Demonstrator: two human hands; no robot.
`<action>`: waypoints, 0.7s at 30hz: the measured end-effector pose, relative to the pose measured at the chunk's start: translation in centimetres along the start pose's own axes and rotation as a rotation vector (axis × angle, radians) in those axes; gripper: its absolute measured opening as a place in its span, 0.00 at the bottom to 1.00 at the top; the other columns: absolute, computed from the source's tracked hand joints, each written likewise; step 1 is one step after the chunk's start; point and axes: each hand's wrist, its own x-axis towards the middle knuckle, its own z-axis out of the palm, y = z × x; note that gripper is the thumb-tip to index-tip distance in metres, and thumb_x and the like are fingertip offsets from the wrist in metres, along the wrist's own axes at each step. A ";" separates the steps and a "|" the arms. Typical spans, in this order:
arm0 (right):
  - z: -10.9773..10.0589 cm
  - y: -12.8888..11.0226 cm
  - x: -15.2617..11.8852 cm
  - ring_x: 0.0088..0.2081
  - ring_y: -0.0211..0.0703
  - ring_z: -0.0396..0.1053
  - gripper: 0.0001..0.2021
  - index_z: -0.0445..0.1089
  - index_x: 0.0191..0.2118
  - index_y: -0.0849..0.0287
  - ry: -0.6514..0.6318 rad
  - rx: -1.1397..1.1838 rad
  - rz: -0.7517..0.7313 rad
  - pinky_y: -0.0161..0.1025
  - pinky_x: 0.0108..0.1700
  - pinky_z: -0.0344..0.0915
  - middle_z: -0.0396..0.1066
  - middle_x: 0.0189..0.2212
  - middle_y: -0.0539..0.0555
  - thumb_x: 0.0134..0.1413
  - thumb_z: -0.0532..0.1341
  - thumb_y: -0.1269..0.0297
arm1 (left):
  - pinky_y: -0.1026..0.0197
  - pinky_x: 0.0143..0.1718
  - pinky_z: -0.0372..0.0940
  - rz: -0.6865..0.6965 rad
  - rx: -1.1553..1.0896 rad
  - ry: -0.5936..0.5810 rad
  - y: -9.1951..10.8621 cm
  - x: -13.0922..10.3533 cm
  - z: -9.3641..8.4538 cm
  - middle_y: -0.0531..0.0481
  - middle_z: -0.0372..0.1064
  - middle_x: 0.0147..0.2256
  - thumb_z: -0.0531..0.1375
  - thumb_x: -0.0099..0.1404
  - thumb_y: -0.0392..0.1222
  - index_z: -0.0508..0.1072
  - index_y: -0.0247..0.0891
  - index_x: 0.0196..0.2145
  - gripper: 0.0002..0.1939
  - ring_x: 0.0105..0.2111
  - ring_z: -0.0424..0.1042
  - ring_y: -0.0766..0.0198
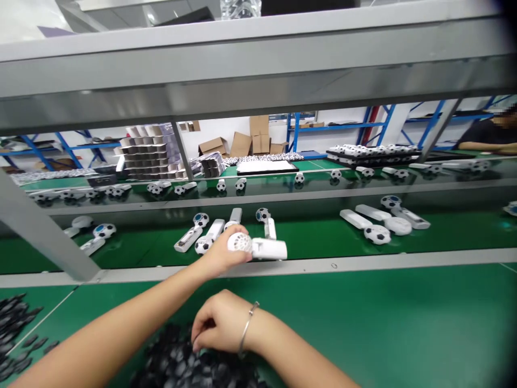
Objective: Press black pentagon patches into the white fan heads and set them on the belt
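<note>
My left hand (226, 253) reaches over the near rail and is closed around the round head of a white handheld fan (270, 249). The fan's vented face shows, and its handle points to the right. Lower down, my right hand (222, 323), with a bracelet at the wrist, is closed with curled fingers at a heap of small black plastic pieces (181, 361). Its fingertips meet at the heap; what they hold, if anything, cannot be made out. Close beyond my left hand, football-patterned fans (204, 245) lie on the green conveyor belt (311, 237).
A metal rail (363, 262) separates the green worktable (383, 323) from the belt. More black pieces (16, 328) lie at left. More fans (377, 233) are on the belt at right. Overhead runs a grey shelf beam (258, 75). A co-worker (490, 132) sits at far right.
</note>
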 end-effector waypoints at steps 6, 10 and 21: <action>-1.4 -1.3 -0.6 0.26 0.36 0.70 0.06 0.76 0.30 0.61 0.193 0.244 0.158 0.28 0.29 0.63 0.72 0.22 0.47 0.41 0.69 0.73 | 0.57 0.45 0.63 0.029 0.299 0.009 -3.3 -9.1 -3.1 0.50 0.69 0.43 0.57 0.63 0.50 0.67 0.43 0.48 0.17 0.43 0.68 0.58; -2.5 0.9 -0.4 0.30 0.39 0.70 0.06 0.76 0.33 0.62 0.405 0.145 0.249 0.33 0.33 0.65 0.75 0.27 0.50 0.47 0.64 0.74 | 0.58 0.46 0.63 0.095 0.454 -0.124 -4.0 -10.2 -3.5 0.50 0.67 0.48 0.61 0.59 0.54 0.65 0.47 0.52 0.24 0.46 0.68 0.56; -1.5 1.5 0.0 0.33 0.39 0.69 0.04 0.72 0.31 0.59 0.362 -0.281 0.065 0.35 0.36 0.63 0.72 0.30 0.51 0.56 0.61 0.73 | 0.59 0.42 0.64 0.087 0.438 -0.204 -4.8 -10.0 -3.2 0.50 0.65 0.46 0.62 0.53 0.46 0.63 0.46 0.51 0.27 0.43 0.69 0.56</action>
